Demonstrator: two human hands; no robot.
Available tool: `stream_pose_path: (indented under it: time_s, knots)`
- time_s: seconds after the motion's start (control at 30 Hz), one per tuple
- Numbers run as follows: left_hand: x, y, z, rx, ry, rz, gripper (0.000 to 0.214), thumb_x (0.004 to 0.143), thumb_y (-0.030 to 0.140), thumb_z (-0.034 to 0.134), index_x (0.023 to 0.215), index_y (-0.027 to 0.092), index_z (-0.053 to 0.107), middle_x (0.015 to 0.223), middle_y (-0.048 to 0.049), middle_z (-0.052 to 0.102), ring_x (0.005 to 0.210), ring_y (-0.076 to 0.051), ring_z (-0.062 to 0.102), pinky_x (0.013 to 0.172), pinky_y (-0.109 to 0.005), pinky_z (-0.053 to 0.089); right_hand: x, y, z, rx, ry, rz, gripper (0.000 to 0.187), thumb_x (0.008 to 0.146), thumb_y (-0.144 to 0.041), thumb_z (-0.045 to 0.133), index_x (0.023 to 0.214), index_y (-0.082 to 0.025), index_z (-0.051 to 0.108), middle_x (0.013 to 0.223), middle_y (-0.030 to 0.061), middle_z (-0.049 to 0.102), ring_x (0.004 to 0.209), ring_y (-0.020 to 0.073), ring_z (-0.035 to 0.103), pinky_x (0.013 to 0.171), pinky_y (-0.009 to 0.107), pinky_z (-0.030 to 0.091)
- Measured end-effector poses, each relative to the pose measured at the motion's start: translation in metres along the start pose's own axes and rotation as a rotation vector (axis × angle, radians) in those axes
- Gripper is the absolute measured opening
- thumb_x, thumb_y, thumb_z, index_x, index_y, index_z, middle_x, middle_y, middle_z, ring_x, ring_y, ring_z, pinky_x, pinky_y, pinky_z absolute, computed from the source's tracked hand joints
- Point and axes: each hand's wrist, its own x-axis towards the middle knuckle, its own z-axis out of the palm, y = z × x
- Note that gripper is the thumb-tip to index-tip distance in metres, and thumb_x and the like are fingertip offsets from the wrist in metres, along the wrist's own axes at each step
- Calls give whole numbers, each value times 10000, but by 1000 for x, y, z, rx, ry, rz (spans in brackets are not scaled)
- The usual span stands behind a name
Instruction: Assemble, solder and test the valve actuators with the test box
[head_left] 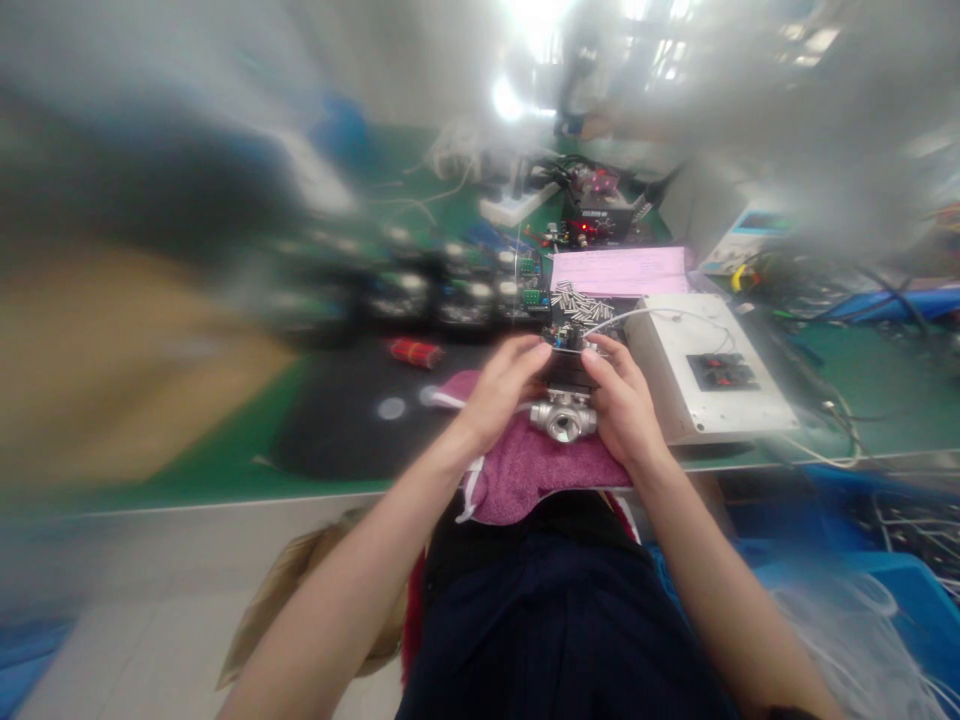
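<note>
A worker's left hand [504,385] and right hand [622,395] pinch the upper corners of a black box [568,370], thumbs at its near edge; how firmly they press cannot be told. The box stands at the front of a green counter [885,380], its circuit board [566,337] on top and a metal valve [564,418] at its near end. The two-sided hold probably keeps the box steady, while the purple cloth [525,475] beneath likely guards it from scratches. Just beyond, a pile of metal pins [579,303] lies seemingly within easy reach, beside a pink paper [622,268] perhaps set back for reading. A white case [664,400] sits at right.
</note>
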Motion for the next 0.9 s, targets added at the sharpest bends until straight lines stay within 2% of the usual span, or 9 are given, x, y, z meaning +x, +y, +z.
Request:
stream_pose_path:
  time_s: [0.37,0.67,0.9]
  knots:
    - [0,1,0,19,-8,-3,551,898,593,774,1293,227,655,1251,-87,745,990,-216,746,847,-329,586,0,2,-1,30,-2,-2,481,835,-467,886,1229,-280,683,1304,34,726,1212,244,689,1120,438,541]
    - [0,2,0,4,-9,-4,540,894,580,785,1284,230,656,1258,-90,749,1015,-227,753,857,-337,588,-1,1,1,-4,10,10,490,831,-488,878,1231,-287,681,1329,36,717,1226,251,677,1061,421,577]
    - [0,1,0,-11,-11,-9,534,891,569,793,1286,234,663,1280,-92,742,1015,-225,751,883,-354,592,0,3,-2,12,-8,0,475,849,-483,869,1246,-300,682,1345,31,715,1253,256,675,1130,467,550]
